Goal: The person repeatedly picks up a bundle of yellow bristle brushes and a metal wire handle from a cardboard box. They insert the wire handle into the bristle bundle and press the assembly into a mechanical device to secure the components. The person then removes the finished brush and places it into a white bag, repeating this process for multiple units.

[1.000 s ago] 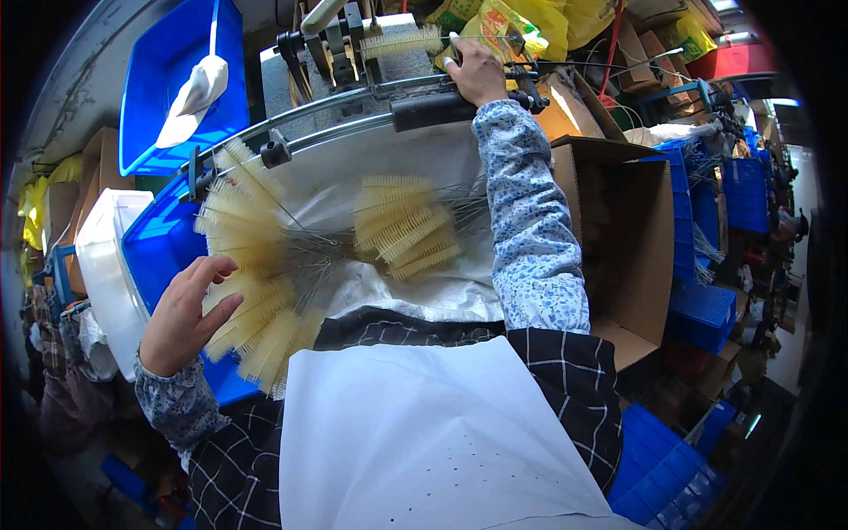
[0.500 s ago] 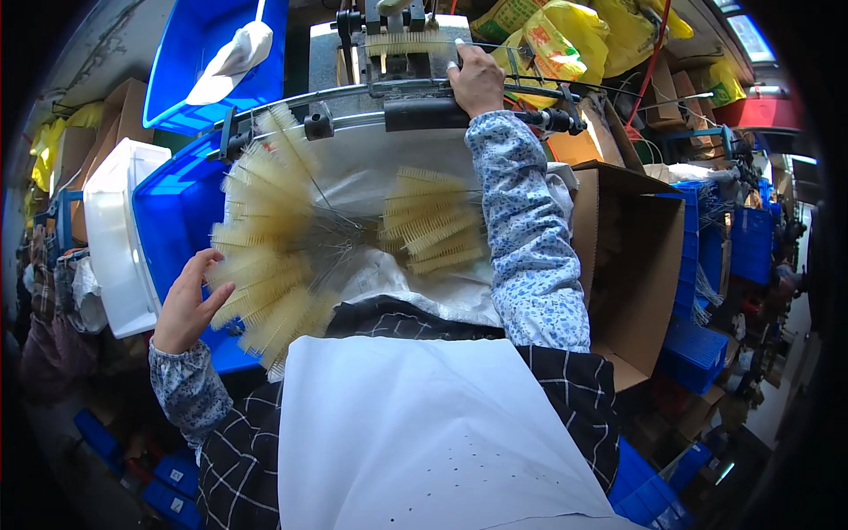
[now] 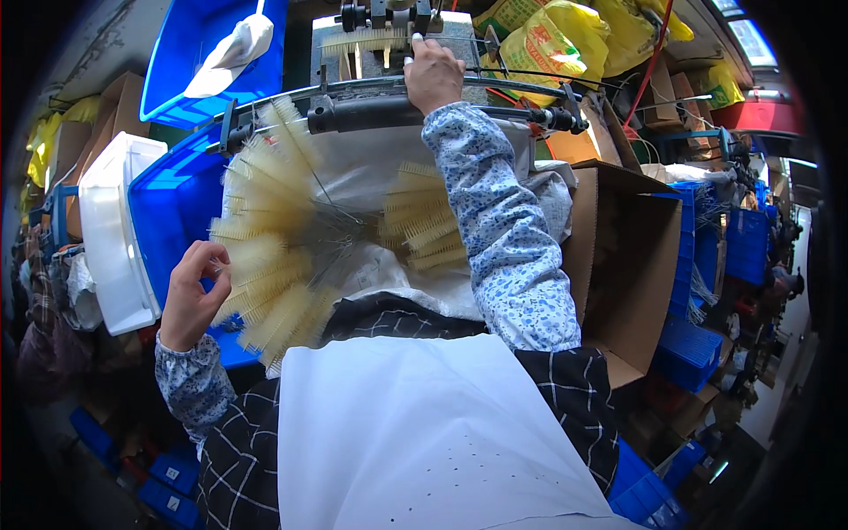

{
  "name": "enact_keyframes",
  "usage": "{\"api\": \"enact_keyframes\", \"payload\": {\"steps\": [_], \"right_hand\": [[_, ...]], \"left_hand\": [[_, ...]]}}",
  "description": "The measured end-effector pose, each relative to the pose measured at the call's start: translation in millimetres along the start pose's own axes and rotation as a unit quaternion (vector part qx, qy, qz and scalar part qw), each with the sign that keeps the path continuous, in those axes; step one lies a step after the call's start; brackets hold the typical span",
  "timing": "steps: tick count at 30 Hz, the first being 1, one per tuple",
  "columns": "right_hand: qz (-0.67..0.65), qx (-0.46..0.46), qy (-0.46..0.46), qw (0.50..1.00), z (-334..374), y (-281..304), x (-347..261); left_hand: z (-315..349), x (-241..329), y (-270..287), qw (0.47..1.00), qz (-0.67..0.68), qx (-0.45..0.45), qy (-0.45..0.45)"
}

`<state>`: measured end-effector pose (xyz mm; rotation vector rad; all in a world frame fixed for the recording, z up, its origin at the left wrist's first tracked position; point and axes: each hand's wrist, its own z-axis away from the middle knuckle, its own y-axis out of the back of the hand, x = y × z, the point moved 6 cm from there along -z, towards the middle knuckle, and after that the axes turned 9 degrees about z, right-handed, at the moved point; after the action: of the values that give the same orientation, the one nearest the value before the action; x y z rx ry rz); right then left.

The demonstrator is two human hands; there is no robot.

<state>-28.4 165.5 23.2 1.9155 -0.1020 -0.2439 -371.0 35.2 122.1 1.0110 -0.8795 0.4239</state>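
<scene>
My left hand (image 3: 193, 296) is at the outer edge of a fanned pile of yellowish bristle brushes (image 3: 265, 238) with twisted wire stems. Its thumb and forefinger close on the bristled end of one of them. My right hand (image 3: 435, 75), white coverings on its fingertips, reaches over a bench machine (image 3: 397, 16). Its fingers close at the right end of a single brush (image 3: 364, 40) lying crosswise under the machine head; the exact grip is partly hidden. A smaller bunch of brushes (image 3: 424, 216) lies on white sheeting, partly behind my right sleeve.
A rail with a dark sleeve (image 3: 367, 113) crosses in front of the machine. Blue bins (image 3: 181, 203) and a white tub (image 3: 119, 234) stand left, with a white cap (image 3: 234, 55) above one. An open cardboard box (image 3: 632, 274) is right; yellow bags (image 3: 552, 44) lie behind.
My right hand, the crosswise brush and the dark rail sleeve have shifted left. My left thumb and forefinger, apart before, have come together at a brush's end.
</scene>
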Motion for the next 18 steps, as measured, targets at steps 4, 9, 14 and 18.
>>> {"api": "enact_keyframes", "payload": {"steps": [4, 9, 14, 18], "right_hand": [[-0.013, 0.010, 0.002, 1.000, 2, 2, 21], [-0.019, 0.029, 0.009, 0.999, 1, 3, 72], [-0.032, 0.009, 0.001, 0.999, -4, 6, 146], [-0.079, -0.044, 0.045, 0.995, -18, 12, 166]], "left_hand": [[-3, 16, 10, 0.997, 0.025, 0.004, -0.074], [22, 30, 50, 0.985, 0.100, 0.084, -0.117], [34, 22, 83, 0.959, 0.153, 0.154, -0.184], [21, 30, 67, 0.958, 0.186, 0.133, -0.174]]}}
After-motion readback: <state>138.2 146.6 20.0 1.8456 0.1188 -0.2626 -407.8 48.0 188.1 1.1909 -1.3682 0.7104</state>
